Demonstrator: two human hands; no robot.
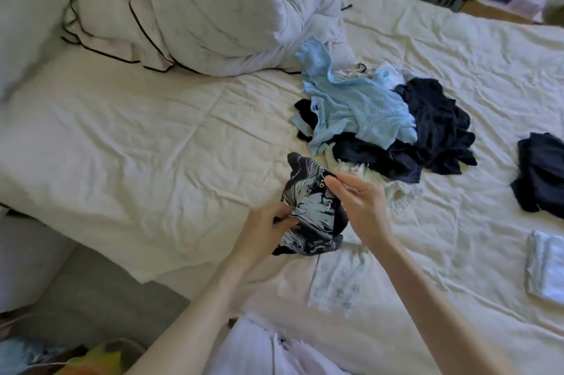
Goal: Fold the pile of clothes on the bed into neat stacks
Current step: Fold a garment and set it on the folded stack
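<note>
The person stands at the bed (152, 136) and holds a dark printed garment (308, 216) above the sheet, between both hands. The left hand (265, 231) grips its lower left edge, fingers curled into the cloth. The right hand (360, 200) pinches the top edge near a small metal ring, thumb and fingertips closed on the cloth, the other fingers relaxed. The garment hangs bunched, its long axis going from upper left down to lower right, so the two grips sit at opposite ends of it. I think the next move is to pull the hands apart and spread it flat. The pile (381, 124) lies just behind the right hand, which is nearer to it. Two folded pieces, one dark (540, 173) and one white (546, 264), lie well apart at the right.
</note>
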